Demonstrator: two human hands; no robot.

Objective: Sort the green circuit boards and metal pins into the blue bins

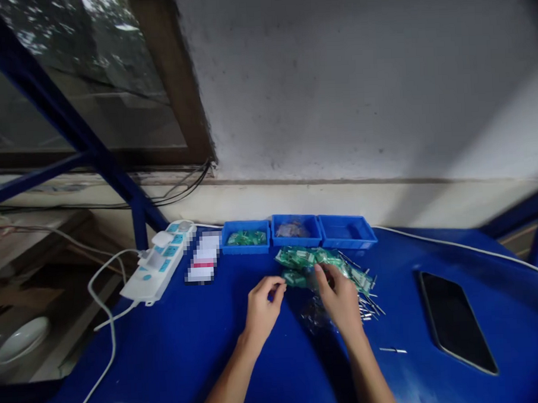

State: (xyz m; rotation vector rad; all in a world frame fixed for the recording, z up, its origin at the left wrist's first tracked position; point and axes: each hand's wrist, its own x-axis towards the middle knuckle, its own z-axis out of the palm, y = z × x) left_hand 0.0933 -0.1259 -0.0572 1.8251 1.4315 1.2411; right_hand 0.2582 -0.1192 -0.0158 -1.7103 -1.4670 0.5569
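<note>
A pile of small green packets [305, 257] lies on the blue table, in front of the blue trays. My left hand [265, 299] is at the pile's left edge, thumb and fingertips pinched together; what they hold, if anything, is too small to name. Over the front of the pile is my right hand [338, 293], its thumb and fingers curled together and what is between them hidden. Clear plastic wrap [316, 314] lies between my hands. Several metal rivet-like pins [368, 309] are spread beside my right hand, and a single pin [394, 350] lies nearer the front.
Three blue trays stand by the wall: left tray [247, 249] with green pieces, middle tray [297, 242] with small brownish pieces, right tray [349, 244]. A white power strip [160, 262] and blurred white item [204, 256] are left. A black phone [457, 321] lies right.
</note>
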